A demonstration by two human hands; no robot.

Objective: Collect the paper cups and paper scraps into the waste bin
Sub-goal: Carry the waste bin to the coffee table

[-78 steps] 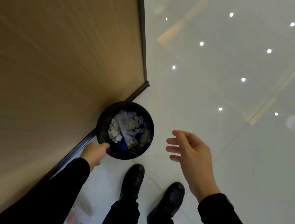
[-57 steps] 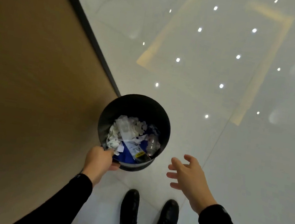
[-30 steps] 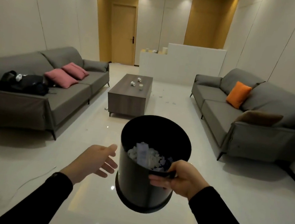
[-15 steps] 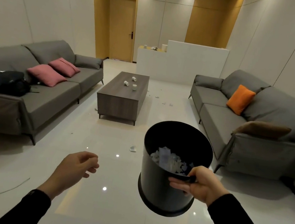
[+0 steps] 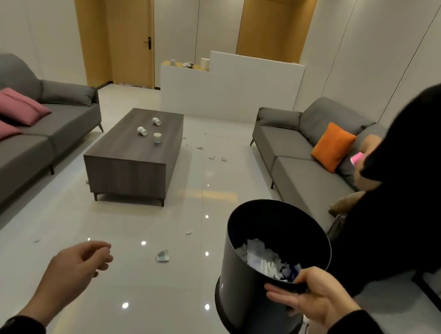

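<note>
Head view of a lounge with the pick-up not yet begun. The right hand grips the near rim of a black round waste bin, thumb inside and fingers on the outer wall, and carries it clear of the floor, tilted slightly. The bin already holds crumpled white and blue paper. The left hand is free and loosely curled, holding nothing.

Three paper cups rest on the dark wooden coffee table, well ahead: two lie on their sides and one stands upright. Paper scraps lie scattered on the floor beyond the table's right side. A crumpled bluish scrap lies on the floor between the hands, and a smaller one lies further on. More cups appear on the white counter at the back, too small to describe. A second person in dark clothing stands at the right, just beside the bin.

Handling, as judged: the cups are light and thin-walled and will crush under a hard squeeze, so a gentle grasp around the body suits them. The flat scraps on the glossy floor are likely to slide, and a fingertip pinch at a raised edge should lift them. The bin appears rigid and light enough for one-handed carrying.
</note>
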